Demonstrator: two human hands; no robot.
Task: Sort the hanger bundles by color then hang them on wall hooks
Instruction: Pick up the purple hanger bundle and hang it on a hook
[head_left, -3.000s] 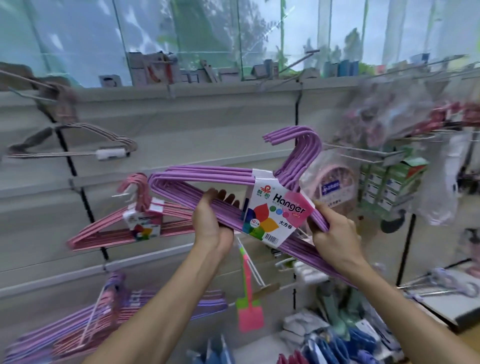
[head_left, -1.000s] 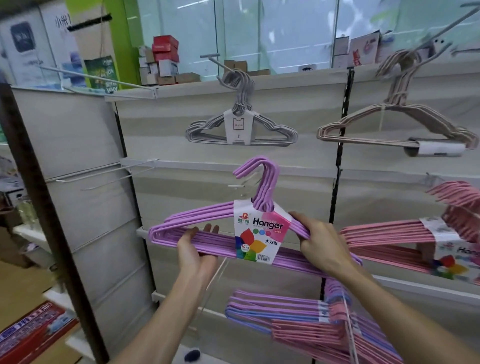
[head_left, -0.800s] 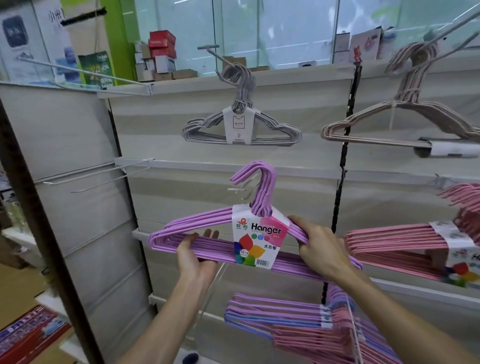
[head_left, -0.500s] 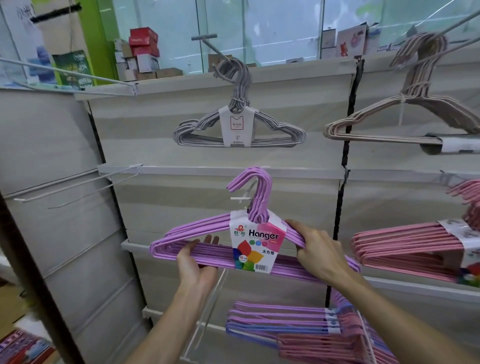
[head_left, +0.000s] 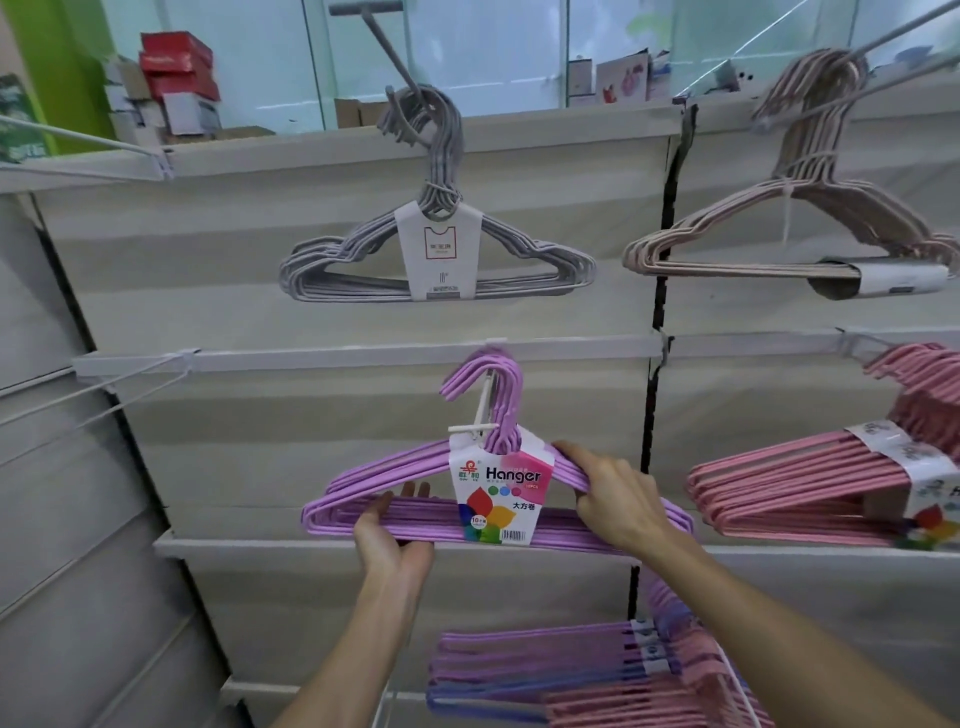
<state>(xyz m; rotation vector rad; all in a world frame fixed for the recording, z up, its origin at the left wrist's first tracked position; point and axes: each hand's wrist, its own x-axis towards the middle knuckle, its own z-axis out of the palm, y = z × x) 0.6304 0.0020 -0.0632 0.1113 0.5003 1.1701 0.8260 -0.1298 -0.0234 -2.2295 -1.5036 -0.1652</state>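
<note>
A bundle of purple hangers (head_left: 441, 467) with a "Hanger" card label (head_left: 497, 488) is held up against the wall panel. Its hooks sit over a white wall hook (head_left: 480, 410) in the middle row. My left hand (head_left: 392, 540) grips the bottom bars from below, fingers curled behind them. My right hand (head_left: 618, 499) grips the right shoulder of the bundle. A grey bundle (head_left: 436, 249) hangs on the hook above. A beige bundle (head_left: 800, 228) hangs at the upper right, and a pink bundle (head_left: 810, 488) hangs to the right.
Mixed purple, blue and pink bundles (head_left: 571, 675) hang low, under my right forearm. Bare white wire hooks (head_left: 104, 395) stick out at the left. Boxes (head_left: 176, 83) stand on the top ledge in front of a window.
I have turned left along the wall with the purple bundle, then lifted it closer to the panel. Its hooks now sit over the white middle-row hook.
</note>
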